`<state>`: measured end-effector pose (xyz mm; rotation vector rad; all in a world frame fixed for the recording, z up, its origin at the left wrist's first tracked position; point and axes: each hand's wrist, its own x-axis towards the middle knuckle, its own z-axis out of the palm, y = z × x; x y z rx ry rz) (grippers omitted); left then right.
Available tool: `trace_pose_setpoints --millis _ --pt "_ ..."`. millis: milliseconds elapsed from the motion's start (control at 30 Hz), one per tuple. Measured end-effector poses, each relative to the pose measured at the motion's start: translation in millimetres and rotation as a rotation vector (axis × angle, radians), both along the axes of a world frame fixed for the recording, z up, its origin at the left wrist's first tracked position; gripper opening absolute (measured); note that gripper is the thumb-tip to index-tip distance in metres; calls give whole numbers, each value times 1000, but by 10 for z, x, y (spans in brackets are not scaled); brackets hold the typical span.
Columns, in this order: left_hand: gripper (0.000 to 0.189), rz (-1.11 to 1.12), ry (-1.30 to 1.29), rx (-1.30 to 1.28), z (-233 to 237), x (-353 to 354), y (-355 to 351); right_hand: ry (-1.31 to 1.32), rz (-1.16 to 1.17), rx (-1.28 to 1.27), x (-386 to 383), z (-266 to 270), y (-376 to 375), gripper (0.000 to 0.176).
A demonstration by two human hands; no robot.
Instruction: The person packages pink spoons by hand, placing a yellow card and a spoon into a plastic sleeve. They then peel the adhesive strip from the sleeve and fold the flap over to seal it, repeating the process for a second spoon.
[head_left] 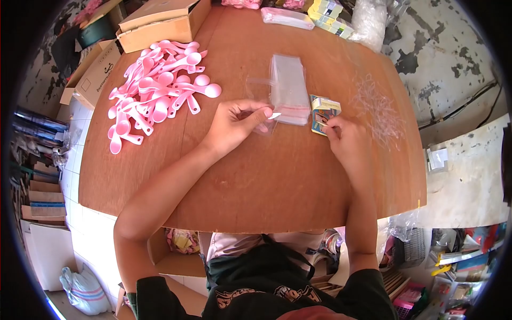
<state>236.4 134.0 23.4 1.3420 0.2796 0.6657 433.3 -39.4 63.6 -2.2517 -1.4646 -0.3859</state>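
My left hand (240,120) is closed, thumb against fingers, on a clear plastic bag (260,92) that hangs around the fingertips. A small white tip sticks out past the thumb. Just beyond lies a stack of clear plastic bags (288,80) with a pinkish strip at its near end. On the right, my right hand (345,134) pinches the near edge of a printed card (323,105), yellow and blue with a picture, at the right side of the bag stack.
Many pink measuring spoons (154,90) lie piled on the left of the brown table (240,181). Thin clear plastic strips (380,112) are heaped at the right. Along the back stand a cardboard box (160,26), packed bags (288,18) and yellow printed card bundles (329,15).
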Motion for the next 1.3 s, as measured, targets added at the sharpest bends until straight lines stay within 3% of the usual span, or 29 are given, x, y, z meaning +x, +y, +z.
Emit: trace_pose_setpoints --millis 67,233,267,333,367,433,533,633,700,800,1100,1267,1300 --pt "22 21 16 8 -8 10 -1 40 -4 15 -26 33 9 8" --pt "20 26 53 0 1 25 9 170 157 598 -174 202 36 11" --pt "19 23 90 31 -13 34 14 170 158 598 -175 195 2 11" --pt "18 22 127 64 -21 42 11 477 271 682 -181 185 -70 16" --pt "17 19 127 106 -20 44 -7 479 273 682 -214 182 -74 16" --pt "17 15 128 148 -27 46 -30 780 495 757 -314 178 -52 19" --pt "15 -21 120 180 -24 40 -69 822 511 686 -366 132 -35 22" --pt "13 -62 157 350 9 18 -103 791 508 671 -354 79 -16 22" --pt "12 -35 86 618 -10 24 -93 768 477 678 -354 95 -5 22" --pt "13 2 11 694 -1 31 -104 737 435 639 -300 109 -2 23" --pt "11 -32 70 526 35 -1 -163 708 396 511 -355 143 -10 20" --pt "11 -11 99 630 41 -8 -160 794 443 590 -409 26 29 11" --pt "12 -5 65 661 26 -1 -155 675 506 549 -402 21 26 10"
